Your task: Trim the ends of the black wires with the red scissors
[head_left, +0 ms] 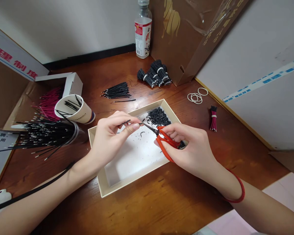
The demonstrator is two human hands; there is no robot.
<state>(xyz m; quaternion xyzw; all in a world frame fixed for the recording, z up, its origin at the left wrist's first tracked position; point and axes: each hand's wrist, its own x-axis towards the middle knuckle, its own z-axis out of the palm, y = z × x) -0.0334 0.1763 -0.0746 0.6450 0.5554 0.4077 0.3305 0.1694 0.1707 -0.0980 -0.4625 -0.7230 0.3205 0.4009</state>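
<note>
1. Gripping a pair of red-handled scissors (165, 141) in the closed right hand (191, 150), with the fingers curled around the loops and the blades angled toward the left hand.
2. Pinching a thin black wire (149, 129) between thumb and forefinger of the left hand (107, 140), with its far end reaching the blades.
3. Apparently trimming the wire's end, judging by the blades at its tip. The next move seems to call for a steady pinch and the blades kept square on that end.
4. Working directly above a shallow cream box (127, 187), its white floor dotted with small black scraps (137, 143) and holding a heap of black clippings (158, 117).
5. Showing a red cord bracelet (237, 192) around the right wrist, just clear of the wooden table (186, 195).
6. Holding more black wires upright in a paper cup (74, 109), beside a clear cylinder of black wires (49, 135) and a magenta wire bunch (49, 104).
7. Lying farther off: a loose black wire bunch (116, 90), white-banded black bundles (154, 73), rubber bands (196, 97) and a banded magenta bundle (213, 118).
8. Standing at the far edge: a plastic bottle (143, 32) beside a brown cardboard box (186, 39).
</note>
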